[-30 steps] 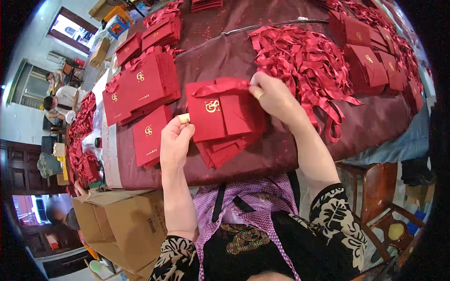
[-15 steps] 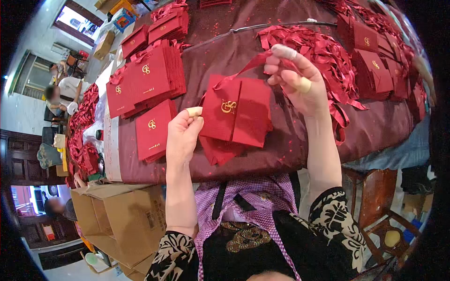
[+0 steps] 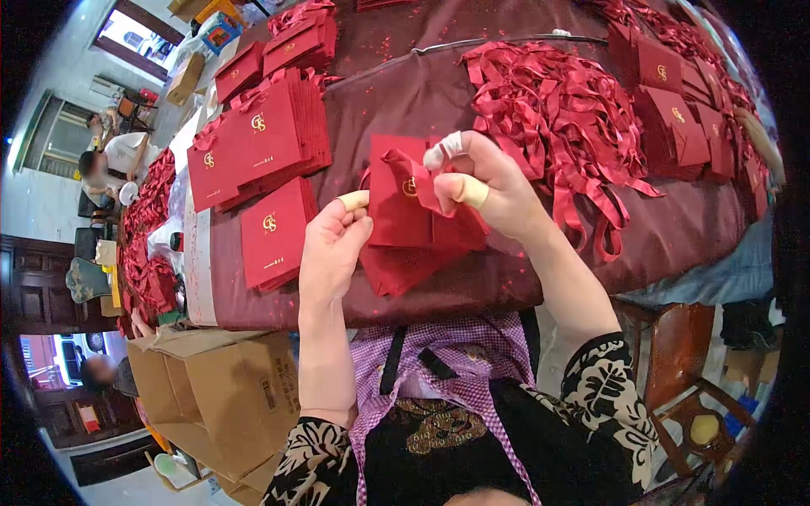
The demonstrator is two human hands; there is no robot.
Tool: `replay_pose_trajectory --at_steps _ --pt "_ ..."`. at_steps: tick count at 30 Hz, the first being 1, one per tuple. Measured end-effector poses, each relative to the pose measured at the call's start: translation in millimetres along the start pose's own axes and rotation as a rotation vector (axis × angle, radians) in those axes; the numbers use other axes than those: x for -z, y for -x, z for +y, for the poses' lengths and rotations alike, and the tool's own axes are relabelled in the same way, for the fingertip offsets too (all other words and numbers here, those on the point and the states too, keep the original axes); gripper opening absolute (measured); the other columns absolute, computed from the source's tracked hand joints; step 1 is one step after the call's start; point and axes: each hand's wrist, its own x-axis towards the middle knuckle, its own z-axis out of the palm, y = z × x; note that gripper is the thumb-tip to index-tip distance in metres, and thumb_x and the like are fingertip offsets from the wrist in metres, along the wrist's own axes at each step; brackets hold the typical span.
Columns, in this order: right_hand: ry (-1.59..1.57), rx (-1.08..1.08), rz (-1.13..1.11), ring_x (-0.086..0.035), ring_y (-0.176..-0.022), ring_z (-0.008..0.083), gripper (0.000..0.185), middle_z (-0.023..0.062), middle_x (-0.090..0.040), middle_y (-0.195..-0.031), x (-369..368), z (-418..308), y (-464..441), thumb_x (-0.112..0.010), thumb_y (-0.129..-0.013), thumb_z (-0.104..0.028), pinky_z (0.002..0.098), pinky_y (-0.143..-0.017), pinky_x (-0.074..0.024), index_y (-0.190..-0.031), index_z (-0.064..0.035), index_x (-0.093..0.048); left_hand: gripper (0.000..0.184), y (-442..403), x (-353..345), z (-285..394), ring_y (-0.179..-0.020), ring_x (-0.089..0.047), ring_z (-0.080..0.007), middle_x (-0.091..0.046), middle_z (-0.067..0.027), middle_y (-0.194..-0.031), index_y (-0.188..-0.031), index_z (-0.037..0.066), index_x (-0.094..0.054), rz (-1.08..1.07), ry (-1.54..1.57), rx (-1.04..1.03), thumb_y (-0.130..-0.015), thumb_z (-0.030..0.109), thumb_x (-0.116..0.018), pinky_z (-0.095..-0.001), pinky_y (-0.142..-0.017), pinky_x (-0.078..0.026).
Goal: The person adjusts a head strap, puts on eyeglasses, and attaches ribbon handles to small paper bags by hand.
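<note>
A red card bag [image 3: 390,221] with a gold emblem lies on more red bags in front of me. My left hand [image 3: 336,240] pinches its left edge, a yellow wrap on one finger. Over the bag's front, my right hand [image 3: 485,181] is closed on a red ribbon [image 3: 413,173] that partly covers the emblem; two of its fingers are wrapped, one white and one yellow. Left of the bag are stacks of red bags [image 3: 274,135], and a loose heap of red ribbons [image 3: 557,110] lies to the right.
A dark red cloth covers the table [image 3: 380,93]. More bags [image 3: 675,122] lie at the far right. An open cardboard box [image 3: 228,396] stands at the lower left, and a wooden chair [image 3: 679,354] at the lower right. People are in the left background, and another person's arm shows at the right edge.
My right hand has pulled the ribbon up and right, then come back down over the bag's front with the ribbon. My left hand has stayed at the bag's left edge.
</note>
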Motion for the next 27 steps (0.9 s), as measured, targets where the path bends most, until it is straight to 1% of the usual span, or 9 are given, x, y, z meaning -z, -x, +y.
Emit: replay_pose_trajectory --at_steps 3,5,6,7,9,11,13,16,27 --pt "0.203 -0.191 -0.04 -0.054 -0.072 0.0078 0.013 0.0026 -0.059 -0.081 2.0 3.1 1.7 -0.059 -0.092 -0.01 0.0255 -0.068 -0.0462 -0.097 0.0017 -0.061 0.033 2.4 -2.9 2.1 -0.082 -0.052 -0.0033 -0.061 0.0006 -0.096 -0.119 -0.002 -0.059 -0.034 -0.009 0.023 -0.086 -0.006 -0.055 -0.0175 -0.077 -0.043" --pt "0.651 0.054 -0.149 -0.057 -0.075 0.0112 0.012 0.0037 -0.063 -0.082 3.9 11.2 -0.1 -0.063 -0.09 -0.012 0.0283 -0.07 -0.0465 -0.092 -0.0007 -0.063 0.034 3.0 -1.8 0.1 -0.085 -0.052 -0.0035 -0.06 0.0009 -0.097 -0.119 -0.001 -0.059 -0.026 -0.052 0.024 -0.086 -0.006 -0.056 -0.0176 -0.077 -0.043" --pt "0.806 0.261 -0.142 -0.058 -0.078 0.0179 0.01 0.0051 -0.063 -0.081 2.7 16.6 -1.5 -0.067 -0.086 -0.014 0.0315 -0.074 -0.0441 -0.088 -0.0042 -0.064 0.034 3.9 -3.0 1.1 -0.085 -0.052 -0.0035 -0.06 0.0009 -0.097 -0.119 -0.001 -0.059 -0.026 -0.051 0.025 -0.086 -0.006 -0.056 -0.0176 -0.077 -0.043" --pt "0.806 0.26 -0.143 -0.058 -0.078 0.0179 0.01 0.0051 -0.063 -0.081 3.4 18.8 -0.7 -0.067 -0.086 -0.014 0.0315 -0.074 -0.0441 -0.088 -0.0042 -0.064 0.034 5.0 -5.3 3.6 -0.084 -0.051 -0.0034 -0.059 0.0014 -0.096 -0.119 -0.001 -0.06 -0.029 -0.064 -0.005 -0.086 -0.006 -0.056 -0.0176 -0.077 -0.042" --pt "0.918 0.292 -0.215 -0.057 -0.08 0.0236 0.012 0.0061 -0.061 -0.08 3.8 21.5 2.2 -0.07 -0.081 -0.015 0.0341 -0.078 -0.0408 -0.085 -0.0067 -0.064 0.033 6.4 -6.5 5.8 -0.084 -0.05 -0.0033 -0.059 0.002 -0.095 -0.118 -0.001 -0.06 -0.03 -0.077 -0.031 -0.085 -0.006 -0.056 -0.0176 -0.076 -0.042" --pt "0.946 0.299 -0.211 -0.056 -0.08 0.0233 0.012 0.005 -0.058 -0.078 0.8 21.0 3.6 -0.071 -0.079 -0.014 0.0343 -0.079 -0.0389 -0.084 -0.0081 -0.061 0.032 7.7 -6.1 5.9 -0.082 -0.048 -0.0031 -0.057 0.0028 -0.094 -0.117 0.0 -0.061 -0.03 -0.11 -0.031 -0.085 -0.006 -0.056 -0.0175 -0.074 -0.041" --pt "1.094 0.393 -0.245 -0.055 -0.081 0.0243 0.015 0.0052 -0.056 -0.078 -1.3 18.7 4.6 -0.071 -0.077 -0.011 0.035 -0.078 -0.0393 -0.084 -0.0074 -0.059 0.032 9.3 -7.2 5.9 -0.082 -0.048 -0.003 -0.057 0.003 -0.094 -0.116 0.0 -0.061 -0.02 -0.131 -0.033 -0.085 -0.006 -0.057 -0.0173 -0.074 -0.041" --pt "1.135 0.519 -0.232 -0.053 -0.08 0.0254 0.015 0.0062 -0.053 -0.077 -5.2 23.2 5.3 -0.07 -0.077 -0.011 0.0363 -0.077 -0.0393 -0.083 -0.0068 -0.057 0.032 11.8 -12.9 12.9 -0.081 -0.047 -0.0027 -0.056 0.0034 -0.093 -0.116 0.0 -0.061 -0.015 -0.165 -0.05 -0.085 -0.007 -0.057 -0.017 -0.072 -0.04" --pt "1.19 0.531 -0.201 -0.052 -0.076 0.0262 0.015 0.0075 -0.052 -0.074 -9.0 23.8 7.4 -0.07 -0.073 -0.01 0.0385 -0.073 -0.0394 -0.08 -0.0062 -0.057 0.033 15.7 -21.1 13.1 -0.079 -0.046 -0.0024 -0.054 0.0029 -0.092 -0.118 -0.002 -0.059 -0.026 -0.19 -0.07 -0.086 -0.009 -0.056 -0.0167 -0.07 -0.041"
